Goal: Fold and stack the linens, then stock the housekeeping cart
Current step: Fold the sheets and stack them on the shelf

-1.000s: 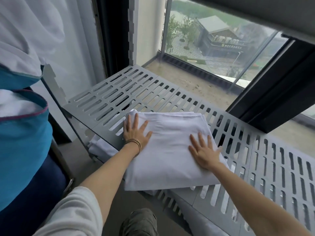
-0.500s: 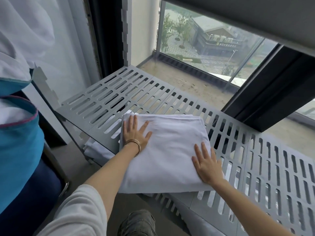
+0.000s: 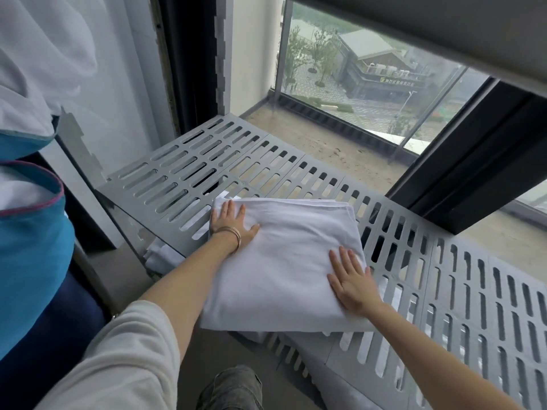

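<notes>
Head view, single: worn high, facing forward and down, close over the grey slotted metal shelf (image 3: 183,173) toward the window (image 3: 370,93).

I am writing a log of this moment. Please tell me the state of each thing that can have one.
White linen: folded, flat on the shelf, near edge hanging over.
Left hand: fingers straight, pressing on the linen.
Right hand: fingers straight, pressing on the linen.
Slotted grey shelf: carries the linen.
Blue bag: open, white cloth inside.
</notes>
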Tool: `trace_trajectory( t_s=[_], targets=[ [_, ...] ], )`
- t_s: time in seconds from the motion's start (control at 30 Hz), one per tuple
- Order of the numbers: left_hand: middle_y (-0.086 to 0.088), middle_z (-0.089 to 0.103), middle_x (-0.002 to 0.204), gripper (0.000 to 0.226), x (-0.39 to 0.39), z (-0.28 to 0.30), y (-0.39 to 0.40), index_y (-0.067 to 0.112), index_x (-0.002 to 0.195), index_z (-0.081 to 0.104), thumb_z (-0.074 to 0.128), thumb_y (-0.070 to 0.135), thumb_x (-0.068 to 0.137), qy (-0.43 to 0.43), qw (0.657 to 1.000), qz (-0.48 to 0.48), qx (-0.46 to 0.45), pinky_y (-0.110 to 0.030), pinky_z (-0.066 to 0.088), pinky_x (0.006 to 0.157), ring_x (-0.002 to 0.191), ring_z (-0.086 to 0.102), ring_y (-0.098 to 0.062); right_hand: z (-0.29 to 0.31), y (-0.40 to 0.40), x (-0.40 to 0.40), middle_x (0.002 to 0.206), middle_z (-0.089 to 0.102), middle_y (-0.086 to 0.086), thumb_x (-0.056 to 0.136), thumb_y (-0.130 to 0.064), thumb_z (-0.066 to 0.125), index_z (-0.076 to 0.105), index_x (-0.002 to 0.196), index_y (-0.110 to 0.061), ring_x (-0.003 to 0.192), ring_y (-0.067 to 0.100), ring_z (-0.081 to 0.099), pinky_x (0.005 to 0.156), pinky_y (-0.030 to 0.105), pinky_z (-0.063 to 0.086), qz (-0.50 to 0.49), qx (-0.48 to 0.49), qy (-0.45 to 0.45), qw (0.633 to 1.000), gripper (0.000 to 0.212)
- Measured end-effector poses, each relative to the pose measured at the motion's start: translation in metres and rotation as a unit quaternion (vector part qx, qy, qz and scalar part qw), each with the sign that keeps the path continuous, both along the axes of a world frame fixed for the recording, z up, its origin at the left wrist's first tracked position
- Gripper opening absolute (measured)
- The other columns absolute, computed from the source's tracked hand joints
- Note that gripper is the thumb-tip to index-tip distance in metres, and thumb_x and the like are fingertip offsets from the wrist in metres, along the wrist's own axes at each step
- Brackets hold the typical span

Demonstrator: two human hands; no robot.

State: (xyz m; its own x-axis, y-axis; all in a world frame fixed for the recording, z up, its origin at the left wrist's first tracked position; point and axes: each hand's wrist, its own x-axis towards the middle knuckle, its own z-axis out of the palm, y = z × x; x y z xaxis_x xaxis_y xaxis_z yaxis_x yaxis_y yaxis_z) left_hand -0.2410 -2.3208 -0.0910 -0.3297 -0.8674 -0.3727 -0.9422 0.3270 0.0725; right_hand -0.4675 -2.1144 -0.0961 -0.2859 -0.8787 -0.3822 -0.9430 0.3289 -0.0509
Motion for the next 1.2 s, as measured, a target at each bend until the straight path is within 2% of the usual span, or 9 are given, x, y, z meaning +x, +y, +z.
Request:
trace_trajectory(
  t_s=[0.1,0.23,0.4,0.53,0.67,0.8,0.9,1.1,1.2],
  targets=[
    [-0.007,-0.009,0.158,0.067,0.012,0.007,0.020,0.028,0.151,-0.002,0.015,0.060,0.094,-0.034,0.999,-0.031,-0.021,-0.046,-0.005,0.117,0.146,-0.010,-0.020,0.012,0.009,0.010,0.157,-0.018,0.003,0.097,-0.055,0.011,-0.010,0.150,-0.020,0.145,0.022,-0.014,0.114,0.055,-0.005,0.015,0.012,-0.004,1.000,0.067],
    [-0.003,-0.009,0.159,0.060,0.027,0.009,0.109,0.029,0.151,0.000,0.011,0.053,0.096,0.014,0.989,-0.095,-0.110,-0.052,-0.008,0.114,0.146,-0.008,-0.023,0.013,0.056,0.041,0.153,-0.017,0.001,0.079,-0.070,-0.021,-0.010,0.148,-0.023,0.146,0.022,-0.011,0.115,0.049,-0.014,0.119,-0.049,-0.013,0.992,0.085],
    [-0.005,0.041,0.147,0.063,0.036,-0.005,0.182,0.040,0.134,0.048,0.020,0.065,0.083,0.085,0.984,-0.120,-0.097,-0.055,0.004,0.109,0.135,0.035,-0.038,0.003,0.062,0.067,0.154,-0.021,-0.004,0.081,-0.074,-0.012,-0.022,0.141,-0.047,0.140,0.031,-0.021,0.103,0.064,-0.015,0.132,-0.052,-0.004,0.990,0.067],
    [0.005,-0.017,0.157,0.071,0.032,-0.019,0.172,0.052,0.143,-0.003,-0.006,0.078,0.076,0.056,0.993,-0.088,-0.057,-0.055,-0.020,0.109,0.142,-0.023,-0.029,0.002,0.048,0.071,0.151,-0.033,-0.005,0.077,-0.075,-0.005,-0.027,0.138,-0.049,0.138,0.036,-0.028,0.096,0.074,-0.017,0.135,-0.005,0.034,0.990,0.069],
    [0.005,-0.020,0.156,0.065,0.031,-0.005,0.171,0.050,0.145,-0.003,0.026,0.068,0.089,0.037,0.994,-0.101,0.011,-0.055,-0.018,0.109,0.141,-0.026,-0.031,0.016,0.048,0.071,0.153,-0.031,-0.001,0.083,-0.074,0.032,-0.025,0.141,-0.043,0.140,0.039,-0.023,0.097,0.077,-0.007,0.163,0.049,0.029,0.985,0.087],
    [-0.006,-0.004,0.159,0.074,0.045,-0.001,0.189,0.035,0.150,0.007,0.045,0.055,0.089,0.041,0.987,-0.133,-0.077,-0.051,-0.007,0.114,0.145,-0.009,-0.033,0.025,0.059,0.062,0.157,0.008,0.017,0.081,-0.042,0.067,0.007,0.151,-0.019,0.141,0.046,0.014,0.104,0.071,0.020,0.204,0.001,0.069,0.976,0.095],
    [-0.013,0.005,0.158,0.093,0.045,-0.012,0.212,0.019,0.151,0.004,0.063,0.032,0.081,0.011,0.980,-0.140,-0.142,-0.050,0.000,0.115,0.145,0.001,-0.036,0.016,0.066,0.046,0.130,0.053,0.025,0.049,-0.018,0.088,0.036,0.138,-0.005,0.115,0.045,0.055,0.085,0.058,0.050,0.221,-0.030,0.102,0.970,0.103],
    [-0.013,0.032,0.139,0.089,0.025,-0.020,0.194,0.018,0.139,0.021,0.062,0.014,0.060,0.010,0.954,-0.217,-0.205,-0.053,0.022,0.108,0.128,0.033,-0.030,0.025,0.051,0.043,0.098,0.067,0.011,0.024,-0.021,0.092,0.057,0.116,-0.008,0.078,0.028,0.069,0.044,0.033,0.053,0.225,-0.084,0.059,0.969,0.099],
    [-0.011,0.058,0.120,0.063,0.023,-0.015,0.184,0.018,0.126,0.042,0.059,0.011,0.065,0.081,0.937,-0.248,-0.234,-0.046,0.046,0.097,0.110,0.054,-0.026,0.047,0.040,0.032,0.098,0.068,0.007,0.046,-0.020,0.087,0.061,0.114,-0.009,0.070,0.027,0.069,0.042,0.035,0.051,0.280,-0.087,0.040,0.955,0.074]
  ],
)
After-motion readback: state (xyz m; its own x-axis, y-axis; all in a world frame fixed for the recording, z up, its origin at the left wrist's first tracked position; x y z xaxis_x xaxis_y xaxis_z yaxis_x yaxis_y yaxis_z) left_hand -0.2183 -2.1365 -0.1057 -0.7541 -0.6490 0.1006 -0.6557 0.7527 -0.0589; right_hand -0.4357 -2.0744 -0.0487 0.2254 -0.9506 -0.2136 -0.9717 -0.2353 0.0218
